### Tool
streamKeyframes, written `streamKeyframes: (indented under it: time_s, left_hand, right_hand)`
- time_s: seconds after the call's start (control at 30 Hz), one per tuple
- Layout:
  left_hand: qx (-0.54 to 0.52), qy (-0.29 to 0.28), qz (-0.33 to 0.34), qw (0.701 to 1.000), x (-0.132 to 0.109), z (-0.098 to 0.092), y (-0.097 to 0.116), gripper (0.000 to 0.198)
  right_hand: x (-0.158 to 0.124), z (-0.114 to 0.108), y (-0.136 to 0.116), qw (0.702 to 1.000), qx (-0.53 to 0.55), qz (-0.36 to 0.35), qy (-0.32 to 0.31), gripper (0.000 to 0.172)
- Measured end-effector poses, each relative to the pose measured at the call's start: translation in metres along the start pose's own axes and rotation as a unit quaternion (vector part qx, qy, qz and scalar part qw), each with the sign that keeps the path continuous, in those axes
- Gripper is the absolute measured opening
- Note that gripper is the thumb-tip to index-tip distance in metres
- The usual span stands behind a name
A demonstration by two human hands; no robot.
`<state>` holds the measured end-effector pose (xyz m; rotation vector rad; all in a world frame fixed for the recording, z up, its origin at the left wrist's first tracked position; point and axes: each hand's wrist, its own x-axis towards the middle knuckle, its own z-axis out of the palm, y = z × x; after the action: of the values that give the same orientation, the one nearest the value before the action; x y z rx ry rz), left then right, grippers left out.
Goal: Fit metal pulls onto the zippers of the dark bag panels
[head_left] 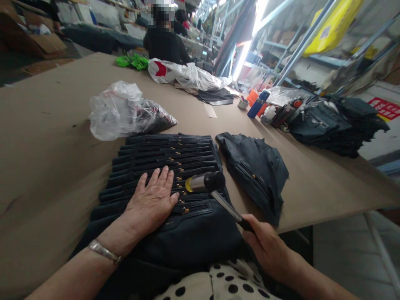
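Note:
Dark leather pieces (pixel 196 223) with gold zippers lie overlapped in a row in front of me. My left hand (pixel 153 200) rests flat on them, fingers stretched out, just left of the zipper pulls. A mallet (pixel 200 182) with a yellow face and a black face is gripped by its handle in my right hand (pixel 265 241). Its head is over the zippers on the right side of the row; whether it touches them I cannot tell. Right of the row lies a separate stack of dark leather pieces (pixel 253 166), the top one zippered.
A clear plastic bag (pixel 115 110) with dark contents sits beyond the row. Further back are a white plastic bag (pixel 190 75) and a green bag (pixel 133 61). A blue bottle (pixel 258 104) and a pile of dark bags (pixel 325 121) stand at the right. A person (pixel 165 41) sits beyond the table (pixel 46 146).

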<state>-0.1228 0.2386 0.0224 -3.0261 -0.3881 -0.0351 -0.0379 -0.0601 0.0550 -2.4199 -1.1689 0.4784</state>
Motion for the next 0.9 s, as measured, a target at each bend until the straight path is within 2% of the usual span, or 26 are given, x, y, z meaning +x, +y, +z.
streamKeyframes:
  time_s: [0.13,0.2,0.3,0.43,0.5,0.6,0.73,0.83,0.9]
  left_hand:
    - [0.000,0.006,-0.002,1.000,0.000,0.003,0.000,0.060]
    - [-0.004,0.007,-0.003,1.000,0.001,0.003,-0.002,0.059]
    - [-0.012,0.019,0.000,1.000,0.000,-0.002,-0.005,0.059]
    - [-0.012,0.102,0.025,0.994,-0.019,-0.015,-0.002,0.060]
    - [-0.012,0.125,0.078,0.989,-0.037,-0.015,0.004,0.060]
    - [-0.011,0.131,0.144,0.981,-0.063,-0.004,0.014,0.065]
    - [-0.013,0.118,0.130,0.984,-0.078,0.014,0.023,0.071]
    - [-0.023,0.110,0.118,0.987,-0.079,0.015,0.024,0.071]
    - [-0.016,0.114,0.126,0.985,-0.078,0.013,0.023,0.070]
  right_hand:
    - [-0.001,0.010,-0.002,0.994,-0.044,0.032,-0.092,0.023]
    - [0.003,0.013,0.001,0.991,-0.053,0.051,-0.113,0.025]
    - [0.002,0.011,0.008,0.997,-0.029,0.047,-0.060,0.033]
    - [-0.011,0.005,0.014,1.000,0.009,0.026,0.005,0.034]
    - [-0.017,0.003,0.014,0.999,0.017,0.027,-0.004,0.033]
    - [-0.023,0.002,0.010,0.999,0.016,0.034,-0.033,0.031]
    - [-0.030,0.000,0.003,0.999,0.006,0.017,-0.029,0.029]
    - [-0.033,0.001,-0.002,1.000,0.015,-0.007,-0.003,0.029]
    - [-0.032,0.004,-0.002,1.000,0.010,-0.008,-0.014,0.028]
